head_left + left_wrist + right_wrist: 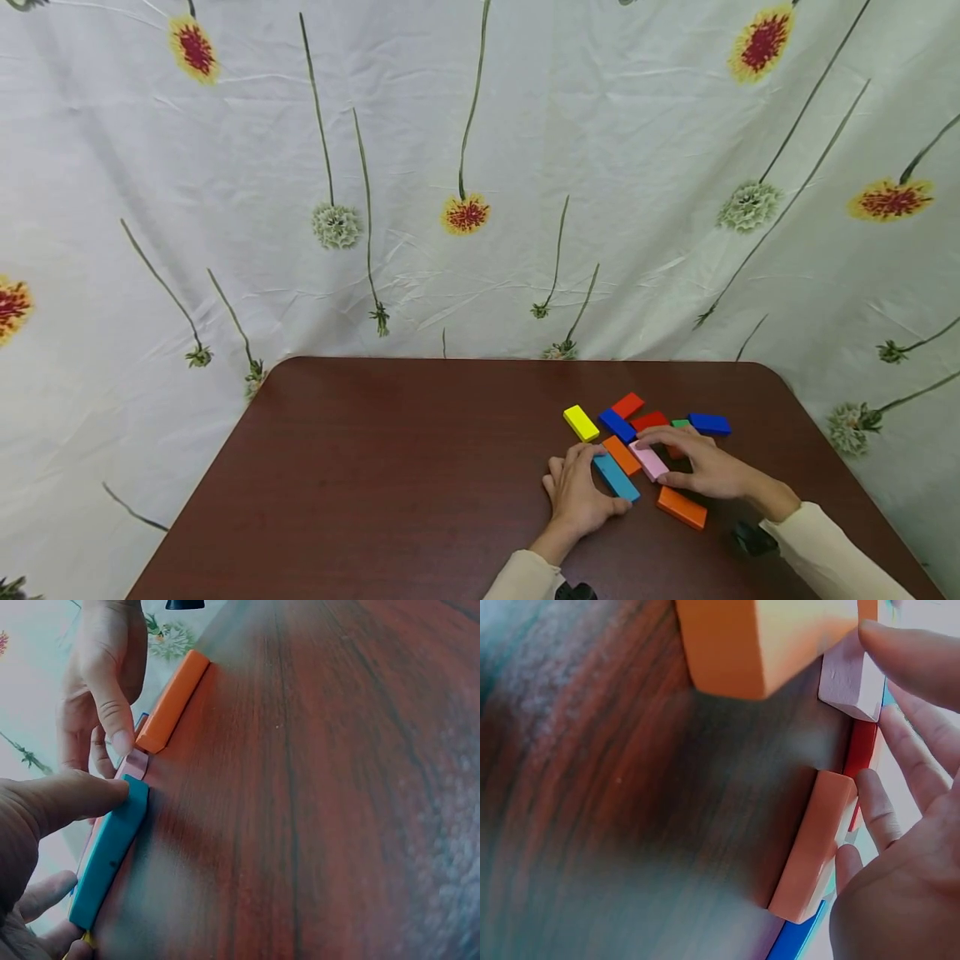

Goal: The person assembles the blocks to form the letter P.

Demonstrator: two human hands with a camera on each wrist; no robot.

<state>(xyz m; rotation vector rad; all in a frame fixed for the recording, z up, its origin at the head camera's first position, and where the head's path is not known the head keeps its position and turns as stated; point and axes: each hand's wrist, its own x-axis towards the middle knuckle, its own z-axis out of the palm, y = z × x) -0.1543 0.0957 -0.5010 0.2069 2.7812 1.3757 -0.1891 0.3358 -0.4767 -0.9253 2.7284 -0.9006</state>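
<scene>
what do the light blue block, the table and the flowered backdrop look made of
Light blue block: probably painted wood, perhaps plastic; smooth, evenly coloured faces.
Table: wood or wood-look laminate, slightly glossy; reddish-brown grain, soft reflections.
Flowered backdrop: likely fabric, mostly matt; wrinkles and soft folds.

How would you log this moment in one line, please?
left hand: holds light-blue block | right hand: holds pink block | nearby: yellow block, other coloured blocks | surface: brown table

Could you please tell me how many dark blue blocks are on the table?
2: one dark blue block right of the yellow block, another dark blue block beyond the right hand; more may be hidden.
</scene>
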